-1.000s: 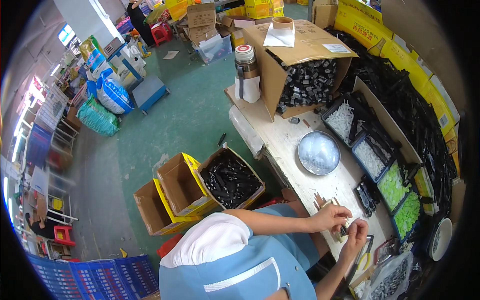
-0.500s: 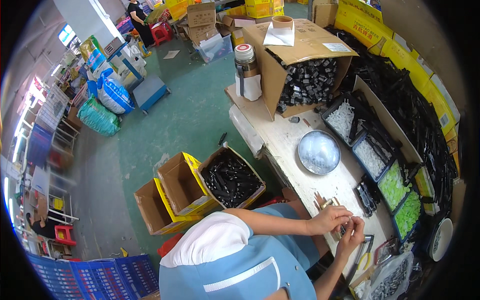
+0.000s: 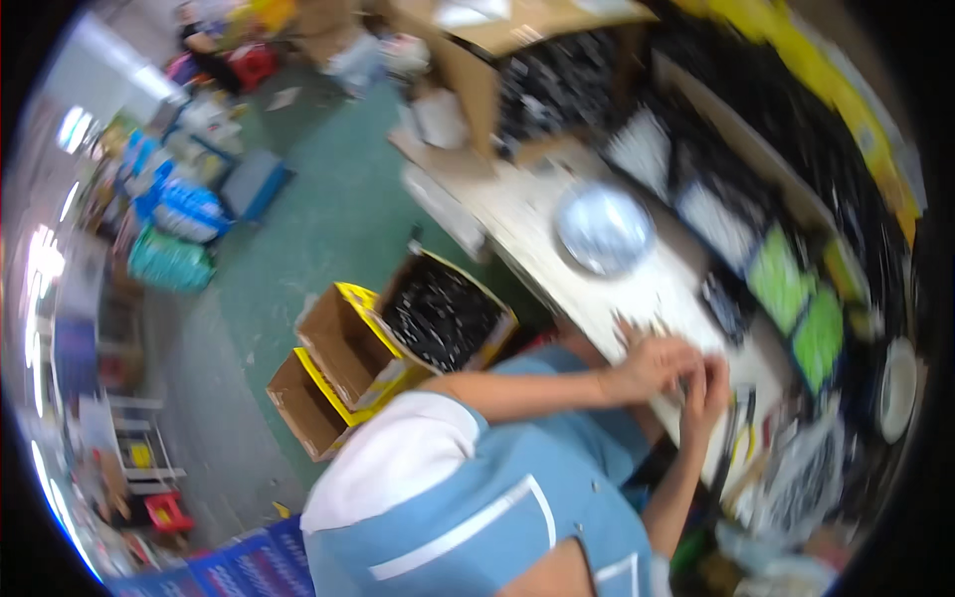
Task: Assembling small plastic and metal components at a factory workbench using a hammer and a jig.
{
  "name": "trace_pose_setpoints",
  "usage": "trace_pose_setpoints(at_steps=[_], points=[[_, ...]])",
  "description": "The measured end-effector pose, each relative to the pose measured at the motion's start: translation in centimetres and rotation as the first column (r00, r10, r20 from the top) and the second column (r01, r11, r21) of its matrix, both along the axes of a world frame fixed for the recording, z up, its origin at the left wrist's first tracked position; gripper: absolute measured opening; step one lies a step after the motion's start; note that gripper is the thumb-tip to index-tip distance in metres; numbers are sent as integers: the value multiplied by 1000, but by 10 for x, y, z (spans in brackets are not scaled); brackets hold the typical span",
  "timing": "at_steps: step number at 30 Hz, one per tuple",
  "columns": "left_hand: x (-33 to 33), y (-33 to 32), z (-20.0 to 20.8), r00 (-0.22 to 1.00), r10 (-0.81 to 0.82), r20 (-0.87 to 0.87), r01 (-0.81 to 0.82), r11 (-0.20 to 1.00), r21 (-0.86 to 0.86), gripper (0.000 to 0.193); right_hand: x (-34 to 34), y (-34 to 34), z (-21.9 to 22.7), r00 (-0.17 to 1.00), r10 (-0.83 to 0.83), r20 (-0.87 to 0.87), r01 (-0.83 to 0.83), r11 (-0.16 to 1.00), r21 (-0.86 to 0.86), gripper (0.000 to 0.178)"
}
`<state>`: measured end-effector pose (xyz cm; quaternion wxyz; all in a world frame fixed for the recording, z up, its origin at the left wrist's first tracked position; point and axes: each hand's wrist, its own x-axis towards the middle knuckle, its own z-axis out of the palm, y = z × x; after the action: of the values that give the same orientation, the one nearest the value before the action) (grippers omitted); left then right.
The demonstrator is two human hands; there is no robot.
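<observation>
The whole picture is smeared by motion. My left hand (image 3: 652,363) and my right hand (image 3: 708,388) meet at the near edge of a pale worktable (image 3: 517,214), fingers curled toward each other. Whatever sits between the fingertips is too blurred to make out. Just beyond the hands lie small dark parts and trays of green pieces (image 3: 801,308). A round silvery bowl (image 3: 602,229) stands farther up the table. My blue and white shirt fills the lower middle.
An open carton of black parts (image 3: 443,313) stands on the green floor beside the table, with two empty yellow-edged cartons (image 3: 343,343) next to it. A large carton of black parts (image 3: 517,70) sits at the table's far end. A white bowl (image 3: 895,388) is at right.
The view has swung and blurred. Both hands stay together at the same spot on the table's edge.
</observation>
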<state>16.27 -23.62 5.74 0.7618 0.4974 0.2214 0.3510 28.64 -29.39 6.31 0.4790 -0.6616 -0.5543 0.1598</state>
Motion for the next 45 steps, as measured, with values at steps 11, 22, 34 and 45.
trace_pose_setpoints(at_steps=[11,22,34,45], points=[[-21,58,-2,930,213,-300,-128,952,279,13,23,14,-12,941,70,332,-55,997,-55,3],[-16,53,-12,878,205,-432,32,876,481,16,4,29,-27,828,127,546,-130,991,-35,11],[-5,68,-12,747,159,-646,291,795,532,16,14,34,-21,785,169,596,-172,984,-52,15],[28,96,23,441,2,-897,720,595,355,20,79,-10,0,974,-185,133,175,981,83,6]])
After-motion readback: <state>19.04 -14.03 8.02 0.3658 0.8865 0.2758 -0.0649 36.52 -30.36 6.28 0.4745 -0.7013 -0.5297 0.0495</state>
